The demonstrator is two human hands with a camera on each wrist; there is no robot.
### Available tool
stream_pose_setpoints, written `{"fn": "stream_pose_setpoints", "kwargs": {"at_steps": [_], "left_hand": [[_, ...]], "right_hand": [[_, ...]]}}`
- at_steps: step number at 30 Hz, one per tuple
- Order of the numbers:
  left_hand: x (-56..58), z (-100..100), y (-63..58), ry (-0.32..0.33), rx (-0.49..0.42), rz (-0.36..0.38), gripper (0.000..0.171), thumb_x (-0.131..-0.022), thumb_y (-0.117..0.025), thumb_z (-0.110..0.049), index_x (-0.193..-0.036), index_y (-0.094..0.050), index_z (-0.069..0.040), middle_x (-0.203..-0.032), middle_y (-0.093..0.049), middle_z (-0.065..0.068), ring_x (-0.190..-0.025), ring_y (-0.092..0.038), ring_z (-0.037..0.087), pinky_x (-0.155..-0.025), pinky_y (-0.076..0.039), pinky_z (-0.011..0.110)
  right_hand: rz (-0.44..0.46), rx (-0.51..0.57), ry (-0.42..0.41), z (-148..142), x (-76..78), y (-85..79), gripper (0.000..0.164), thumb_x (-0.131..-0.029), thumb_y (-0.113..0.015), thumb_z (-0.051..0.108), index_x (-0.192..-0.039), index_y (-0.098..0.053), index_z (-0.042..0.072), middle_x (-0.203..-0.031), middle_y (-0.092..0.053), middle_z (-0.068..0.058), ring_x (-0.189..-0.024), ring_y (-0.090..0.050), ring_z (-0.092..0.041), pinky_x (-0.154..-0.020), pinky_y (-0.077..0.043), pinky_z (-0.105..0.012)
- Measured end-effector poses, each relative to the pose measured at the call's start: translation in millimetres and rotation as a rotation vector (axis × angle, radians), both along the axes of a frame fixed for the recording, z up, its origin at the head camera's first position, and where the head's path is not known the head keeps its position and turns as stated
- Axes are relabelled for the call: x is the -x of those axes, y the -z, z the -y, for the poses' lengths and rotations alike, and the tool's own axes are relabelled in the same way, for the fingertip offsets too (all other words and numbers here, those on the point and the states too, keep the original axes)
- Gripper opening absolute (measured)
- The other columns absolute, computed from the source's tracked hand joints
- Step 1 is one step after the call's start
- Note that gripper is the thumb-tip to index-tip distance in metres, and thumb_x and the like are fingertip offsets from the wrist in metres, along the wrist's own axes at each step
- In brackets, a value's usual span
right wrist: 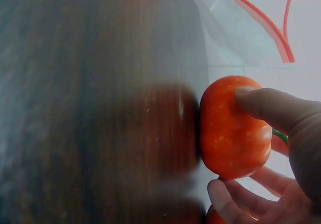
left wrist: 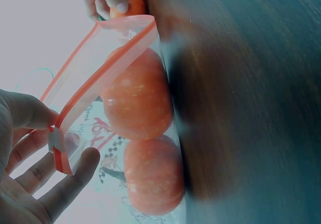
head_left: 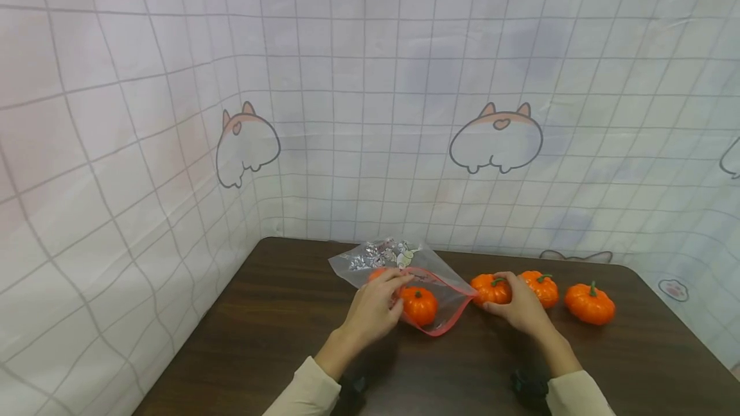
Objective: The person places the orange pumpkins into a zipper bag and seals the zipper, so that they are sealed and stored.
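Observation:
A clear zip bag [head_left: 352,264] with a red zip edge lies on the table, its mouth spread apart. Inside sit two small orange pumpkins, one in front [head_left: 419,307] and one behind it, partly hidden by my left hand [head_left: 372,311]. Thumb and fingers of that hand pinch the bag's zip edge [left wrist: 103,78] at one end of the mouth. Right of the bag, my right hand [head_left: 525,309] grips another orange pumpkin [right wrist: 233,136], thumb on one side and fingers on the other. This pumpkin stands on the table close to the bag's right corner.
Two more pumpkins stand to the right, one [head_left: 543,290] just behind my right hand and one [head_left: 590,304] farther right. The dark wooden table [head_left: 243,332] ends at a patterned cloth backdrop [head_left: 370,146] behind and on the left.

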State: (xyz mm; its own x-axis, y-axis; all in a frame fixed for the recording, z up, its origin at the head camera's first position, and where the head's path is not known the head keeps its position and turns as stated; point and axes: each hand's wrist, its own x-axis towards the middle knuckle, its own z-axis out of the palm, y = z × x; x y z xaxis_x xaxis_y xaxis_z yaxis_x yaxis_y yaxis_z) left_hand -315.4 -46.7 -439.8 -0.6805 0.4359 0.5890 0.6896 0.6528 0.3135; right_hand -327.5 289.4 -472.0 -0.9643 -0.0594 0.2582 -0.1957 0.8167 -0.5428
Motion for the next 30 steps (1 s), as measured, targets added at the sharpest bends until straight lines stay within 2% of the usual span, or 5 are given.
{"fn": "stream_pose_setpoints", "kwargs": {"at_steps": [5,13,30], "left_hand": [[0.1,0,0.5,0.003,0.0,-0.001,0.045,-0.084,-0.071,-0.007,-0.128,-0.072,-0.015,-0.123,-0.07,-0.002,-0.078,-0.055,0.013,-0.06,-0.04,0.019],[-0.3,1,0.8,0.007,-0.007,-0.028,0.044,-0.083,-0.071,-0.007,-0.127,-0.073,-0.014,-0.122,-0.07,-0.001,-0.078,-0.056,0.013,-0.058,-0.04,0.019],[-2.5,-1,-1.1,0.012,-0.003,0.004,0.046,-0.084,-0.071,-0.007,-0.129,-0.072,-0.015,-0.123,-0.07,-0.001,-0.076,-0.054,0.013,-0.059,-0.038,0.018]], "right_hand": [[0.019,0.013,-0.029,0,-4.6,-1.6,0.069,-0.083,-0.084,0.026,-0.137,-0.05,-0.002,-0.135,-0.058,-0.033,-0.121,-0.056,-0.052,-0.099,-0.045,-0.067],[0.059,0.052,-0.064,-5,-12.2,-3.0,0.07,-0.084,-0.084,0.028,-0.137,-0.049,-0.002,-0.137,-0.055,-0.031,-0.119,-0.059,-0.047,-0.097,-0.049,-0.063],[0.1,0.073,-0.134,-15,-27.3,-3.4,0.069,-0.084,-0.084,0.032,-0.134,-0.049,0.0,-0.139,-0.049,-0.03,-0.121,-0.057,-0.046,-0.096,-0.05,-0.061]]}}
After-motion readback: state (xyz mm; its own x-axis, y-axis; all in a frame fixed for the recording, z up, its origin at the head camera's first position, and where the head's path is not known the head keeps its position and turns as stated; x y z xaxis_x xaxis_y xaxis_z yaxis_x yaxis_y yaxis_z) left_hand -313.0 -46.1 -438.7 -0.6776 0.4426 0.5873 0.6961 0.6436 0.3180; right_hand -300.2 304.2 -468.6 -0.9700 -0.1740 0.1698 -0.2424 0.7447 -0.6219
